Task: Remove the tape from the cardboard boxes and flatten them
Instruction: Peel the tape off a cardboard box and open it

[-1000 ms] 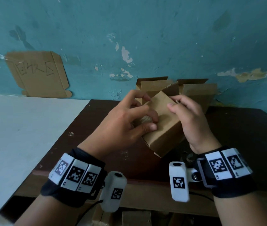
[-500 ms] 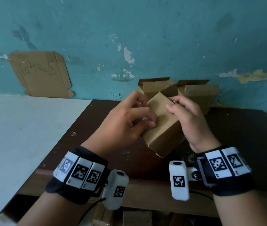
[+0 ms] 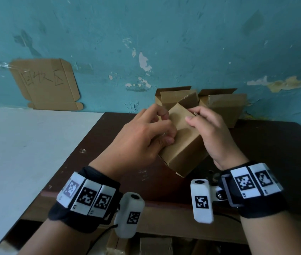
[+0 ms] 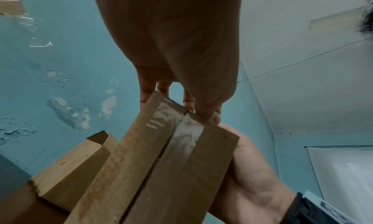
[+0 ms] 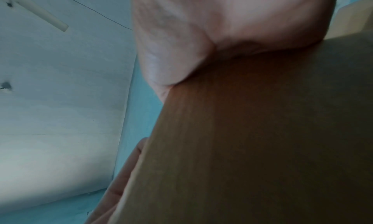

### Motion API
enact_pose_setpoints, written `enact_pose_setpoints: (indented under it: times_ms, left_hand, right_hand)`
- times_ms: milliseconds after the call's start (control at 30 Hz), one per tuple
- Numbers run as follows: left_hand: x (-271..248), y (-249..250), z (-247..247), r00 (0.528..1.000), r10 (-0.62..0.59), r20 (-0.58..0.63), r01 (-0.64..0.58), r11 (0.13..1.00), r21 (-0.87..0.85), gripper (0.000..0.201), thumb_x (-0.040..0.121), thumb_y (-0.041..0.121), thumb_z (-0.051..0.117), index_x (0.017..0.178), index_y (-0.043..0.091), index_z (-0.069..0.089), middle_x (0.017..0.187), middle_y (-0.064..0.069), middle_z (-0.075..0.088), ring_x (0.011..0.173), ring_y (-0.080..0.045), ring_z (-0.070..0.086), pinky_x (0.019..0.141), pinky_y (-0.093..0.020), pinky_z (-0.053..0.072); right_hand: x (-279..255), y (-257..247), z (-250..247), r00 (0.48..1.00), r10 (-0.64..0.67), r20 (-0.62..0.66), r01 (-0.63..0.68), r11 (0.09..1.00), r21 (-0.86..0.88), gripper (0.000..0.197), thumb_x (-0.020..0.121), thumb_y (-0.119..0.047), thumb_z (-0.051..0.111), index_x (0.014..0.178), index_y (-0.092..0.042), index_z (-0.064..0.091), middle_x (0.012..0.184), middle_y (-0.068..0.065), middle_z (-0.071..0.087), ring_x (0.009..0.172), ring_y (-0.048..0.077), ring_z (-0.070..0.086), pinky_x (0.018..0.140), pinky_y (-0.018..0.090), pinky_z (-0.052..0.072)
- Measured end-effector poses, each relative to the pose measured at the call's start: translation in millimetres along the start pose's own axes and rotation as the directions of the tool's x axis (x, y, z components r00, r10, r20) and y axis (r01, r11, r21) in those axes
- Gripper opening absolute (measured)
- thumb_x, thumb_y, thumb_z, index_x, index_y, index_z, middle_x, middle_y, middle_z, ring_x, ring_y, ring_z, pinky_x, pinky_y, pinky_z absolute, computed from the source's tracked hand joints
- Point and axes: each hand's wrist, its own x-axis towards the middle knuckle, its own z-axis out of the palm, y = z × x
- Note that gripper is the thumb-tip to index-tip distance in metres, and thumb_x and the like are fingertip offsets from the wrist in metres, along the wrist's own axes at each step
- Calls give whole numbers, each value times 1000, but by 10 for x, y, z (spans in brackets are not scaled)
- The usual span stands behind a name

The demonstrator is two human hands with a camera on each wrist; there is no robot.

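The small cardboard box (image 3: 181, 142) is being held tilted in the air above the dark bench (image 3: 267, 144), between both hands. The right hand (image 3: 214, 137) is wrapping its fingers and palm round the box's right side. The left hand (image 3: 142, 138) is pinching at the clear tape (image 4: 187, 131), which runs along the seam between the two closed flaps at the far end.

Handling judgement: the box appears light and empty, with thin walls that will dent under a hard squeeze. Support it across a broad face or along the stiffer folded edges. The tape looks thin, glossy and prone to tearing; take it at a lifted end and peel low along the seam.

Two open cardboard boxes (image 3: 219, 105) are standing behind, near the wall.
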Motion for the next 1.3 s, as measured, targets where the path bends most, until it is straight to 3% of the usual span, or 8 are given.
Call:
enact_pose_setpoints:
  times_ms: [233, 400, 600, 733, 800, 1067, 1200, 1300]
  left_hand:
    - [-6, -20, 25, 994, -24, -111, 13, 995, -95, 17, 93, 38, 69, 107, 34, 77, 130, 5, 53, 105, -14, 61, 73, -41, 56]
    - [-24, -57, 33, 992, -54, -114, 37, 989, -144, 23, 91, 32, 73, 113, 26, 80, 127, 2, 63, 114, -20, 65, 96, -44, 54]
    - [-13, -32, 5, 988, -46, -149, 26, 991, -132, 16, 90, 32, 75, 100, 22, 82, 116, 3, 65, 99, -15, 68, 77, -44, 59]
    - [-2, -42, -18, 993, -53, -110, 40, 993, -110, 13, 91, 34, 74, 99, 26, 80, 116, 6, 62, 100, -10, 68, 73, -40, 57]
    - [2, -40, -39, 995, -64, -78, 58, 995, -78, 13, 91, 37, 71, 98, 28, 78, 116, 9, 60, 94, -9, 68, 72, -38, 55]
    - [4, -51, -81, 996, -88, -24, 88, 996, -32, 8, 90, 34, 69, 89, 27, 74, 110, 9, 55, 83, -22, 64, 64, -41, 52]
    - [-11, -60, -68, 996, -86, -28, 85, 996, -30, 6, 90, 27, 69, 85, 25, 72, 109, 7, 53, 84, -21, 63, 65, -42, 51]
    - [-33, -79, -62, 996, -83, -31, 82, 996, -21, 7, 90, 26, 67, 84, 24, 70, 108, 7, 51, 86, -18, 62, 66, -42, 51]
  right_hand:
    - [5, -12, -18, 1000, 2, -18, -2, 1000, -12, 28, 83, -37, 57, 96, -17, 71, 87, 5, 70, 83, 17, 63, 75, 36, 45]
    - [29, -4, -31, 999, 25, -34, -26, 1000, -10, 29, 82, -39, 57, 91, -13, 67, 83, 11, 63, 78, 19, 58, 72, 37, 41]
    - [67, 27, -28, 999, 0, -42, -2, 999, -38, 41, 83, -40, 57, 97, -2, 65, 98, 31, 59, 91, 44, 56, 76, 40, 39]
    - [87, 20, -12, 999, 14, -34, -16, 999, -52, 39, 82, -40, 57, 93, -3, 65, 97, 30, 60, 83, 33, 58, 76, 40, 40]
    - [89, 19, 1, 999, 18, -33, -20, 998, -60, 38, 83, -40, 57, 93, -5, 65, 96, 27, 61, 85, 36, 59, 76, 40, 41]
    - [84, -6, 56, 1000, 2, 0, -2, 995, -101, 41, 83, -42, 56, 94, -3, 64, 93, 25, 59, 80, 23, 55, 74, 38, 39]
    - [78, -10, 84, 1000, 9, 9, -8, 994, -109, 38, 83, -42, 57, 94, -7, 66, 92, 20, 63, 84, 34, 59, 75, 39, 42]
    - [79, -15, 108, 1000, 21, 17, -19, 993, -113, 35, 82, -42, 57, 95, -11, 68, 91, 13, 66, 86, 29, 62, 77, 38, 43]
